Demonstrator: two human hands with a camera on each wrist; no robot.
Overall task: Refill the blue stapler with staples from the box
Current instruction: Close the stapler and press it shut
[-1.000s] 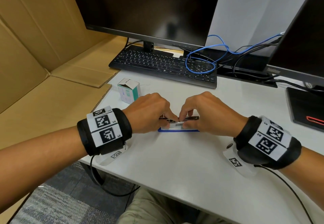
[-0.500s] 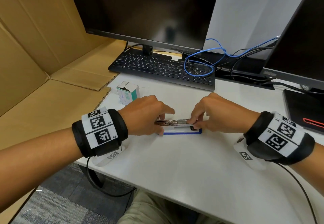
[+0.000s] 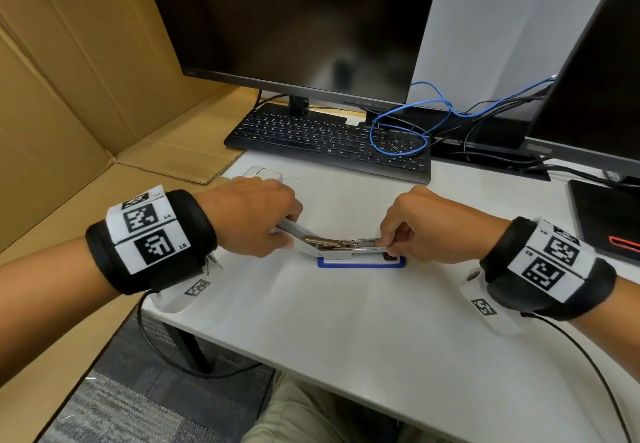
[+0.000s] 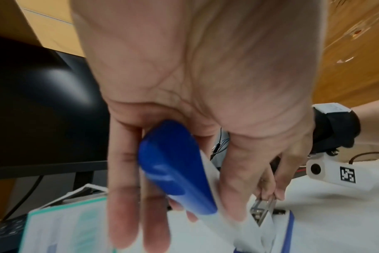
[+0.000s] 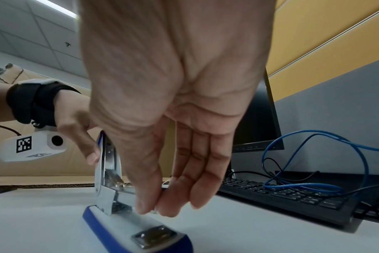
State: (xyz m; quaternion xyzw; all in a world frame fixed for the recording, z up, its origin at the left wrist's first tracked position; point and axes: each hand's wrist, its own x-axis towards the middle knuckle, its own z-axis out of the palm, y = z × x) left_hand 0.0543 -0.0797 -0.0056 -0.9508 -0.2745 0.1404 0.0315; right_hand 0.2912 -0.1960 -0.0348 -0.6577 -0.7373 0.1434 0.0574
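The blue stapler [image 3: 360,261] lies on the white desk with its base flat and its top cover swung up and open to the left. My left hand [image 3: 291,231] grips the blue cover [image 4: 175,171] between thumb and fingers. My right hand [image 3: 384,240] pinches the right end of the metal staple rail [image 5: 119,191] with thumb and fingertips [image 5: 154,205]. The anvil plate [image 5: 154,237] shows on the base's near end. The staple box [image 3: 263,174] stands behind my left hand, mostly hidden, and is blurred in the left wrist view [image 4: 61,226].
A black keyboard [image 3: 329,137] and a monitor [image 3: 294,20] stand behind the stapler, with blue and black cables [image 3: 415,124] at their right. A second monitor [image 3: 595,79] and a black pad [image 3: 606,221] are at the right. Brown cardboard [image 3: 69,113] lines the left side.
My hands have drawn apart. The left hand has swung the stapler's cover open up and to the left, and now hides the staple box; the right hand stays pinching the rail's right end.
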